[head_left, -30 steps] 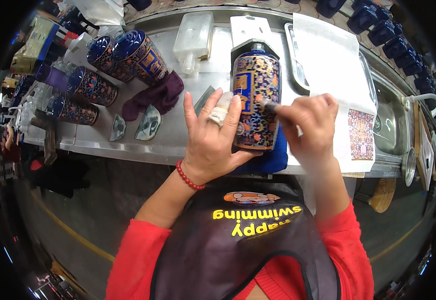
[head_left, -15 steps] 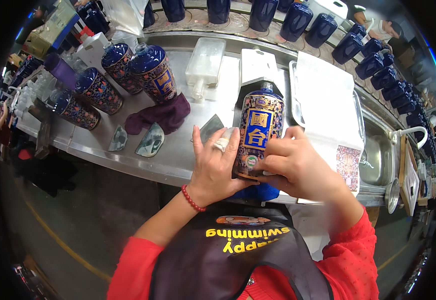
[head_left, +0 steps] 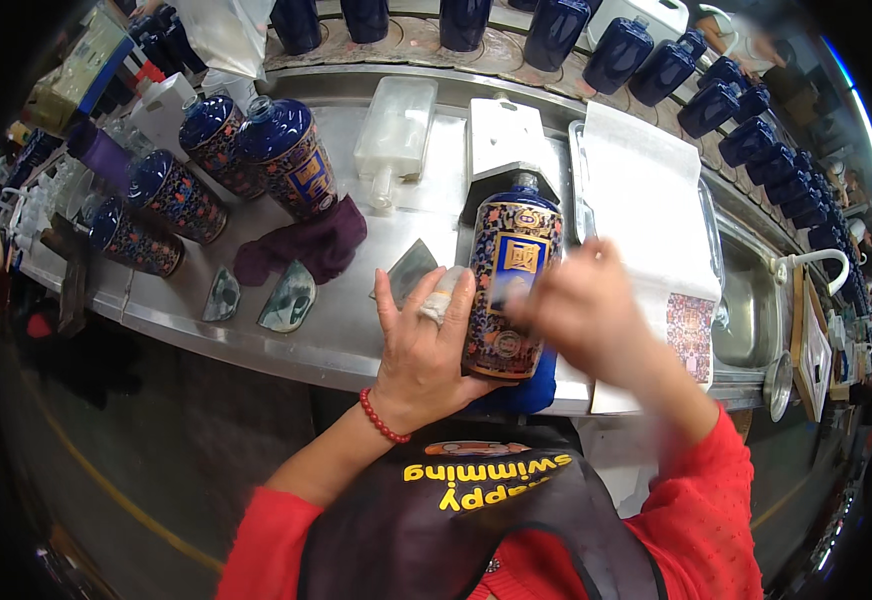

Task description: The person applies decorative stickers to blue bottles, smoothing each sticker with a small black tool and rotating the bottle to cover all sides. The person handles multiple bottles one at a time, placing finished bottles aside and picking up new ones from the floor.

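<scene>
Head view. The patterned blue bottle (head_left: 509,285) stands at the near edge of the table (head_left: 306,335), roughly midway along that edge, with its base on a blue cloth (head_left: 526,392) that overhangs the edge. The bottle is blue with dense ornamental banding and a square gold panel on its front face; its neck points toward the far edge.

The left hand (head_left: 422,345) presses against the left side of the bottle. Its grip is partly open: the fingers are extended and spread, the palm lies along the bottle wall, and the thumb reaches under the base. One finger carries a pale wrap. A red bead bracelet (head_left: 383,419) sits on the wrist.

The right hand (head_left: 581,305) is at the right side of the bottle, touching its front face. The hand is blurred, so whether its grip is open or closed, and whether it holds anything, cannot be told.

Just left of the left hand lie a grey triangular piece (head_left: 408,268) and two patterned pieces (head_left: 289,297) near the near edge. A purple cloth (head_left: 308,247) lies behind them. Four decorated bottles (head_left: 291,160) lie on their sides toward the far left corner. A white sheet (head_left: 646,215) covers a tray to the right of the bottle. Plain dark blue bottles (head_left: 671,68) line the far edge.
</scene>
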The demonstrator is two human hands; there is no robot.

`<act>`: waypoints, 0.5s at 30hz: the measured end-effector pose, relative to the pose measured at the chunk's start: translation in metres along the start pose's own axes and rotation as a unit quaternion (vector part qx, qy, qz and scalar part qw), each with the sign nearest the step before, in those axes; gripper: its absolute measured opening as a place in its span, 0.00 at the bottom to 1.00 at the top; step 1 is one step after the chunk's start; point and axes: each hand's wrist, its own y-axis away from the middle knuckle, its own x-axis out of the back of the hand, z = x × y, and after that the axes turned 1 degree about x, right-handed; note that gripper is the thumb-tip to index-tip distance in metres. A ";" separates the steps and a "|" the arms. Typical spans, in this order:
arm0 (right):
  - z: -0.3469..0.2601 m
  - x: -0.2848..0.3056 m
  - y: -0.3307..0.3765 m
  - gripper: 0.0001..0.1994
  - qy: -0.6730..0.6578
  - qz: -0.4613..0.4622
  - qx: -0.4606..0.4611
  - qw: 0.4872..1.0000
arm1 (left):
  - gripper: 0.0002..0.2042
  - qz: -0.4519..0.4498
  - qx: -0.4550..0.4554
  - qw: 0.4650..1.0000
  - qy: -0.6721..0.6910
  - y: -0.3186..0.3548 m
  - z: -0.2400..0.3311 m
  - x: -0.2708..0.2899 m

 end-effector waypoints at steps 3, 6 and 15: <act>0.007 0.001 0.014 0.06 -0.241 -0.079 -0.036 0.967 | 0.57 -0.007 -0.001 1.000 0.011 0.001 -0.003 -0.003; 0.030 -0.013 0.019 0.07 -0.108 0.189 -0.271 0.938 | 0.59 -0.019 -0.005 1.000 0.004 0.002 -0.005 -0.003; 0.028 -0.015 0.026 0.07 -0.216 0.134 -0.221 0.942 | 0.58 -0.017 -0.004 1.000 0.012 0.004 0.001 -0.005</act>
